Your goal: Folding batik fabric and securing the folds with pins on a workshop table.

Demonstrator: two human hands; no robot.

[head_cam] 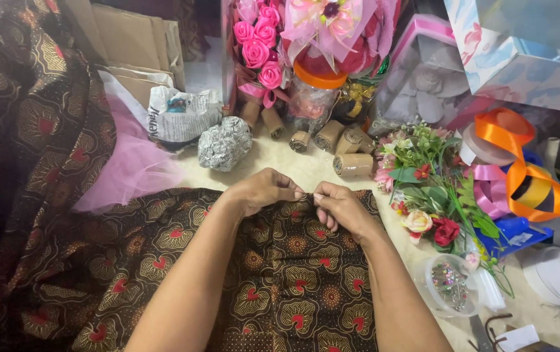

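So most of the view is taken up by a big dark brown batik cloth [293, 287] with red and gold motifs, spread over the lap and bunched up high on the left side. Behind it, a heap of pink tulle [130, 163] is seen on the pale table [306, 166], and a pile of craft stuff is stacked along the back: a bouquet of pink fabric roses [257, 39], a crumpled ball of silver foil [224, 143], a few brown paper rolls [351, 164]. On the right, an orange ribbon [521, 169] is looped over spools, with a bunch of artificial flowers [433, 189] beside it and a small clear tub of pins [449, 283] nearer the front.

Both hands are met at the cloth's far edge, almost touching. The left hand [260, 190] is curled, thumb and forefinger pressed together on a small fold of the fabric. The right hand [342, 208] has its fingertips pinched on the same fold just beside it, the other fingers tucked under.

Looks like the pleating or gathering step is in hand, though whether a pin or needle is held can't be told, too small. Next, the fold would probably need to be kept tight by one hand while something to fix it is fetched from the tub.
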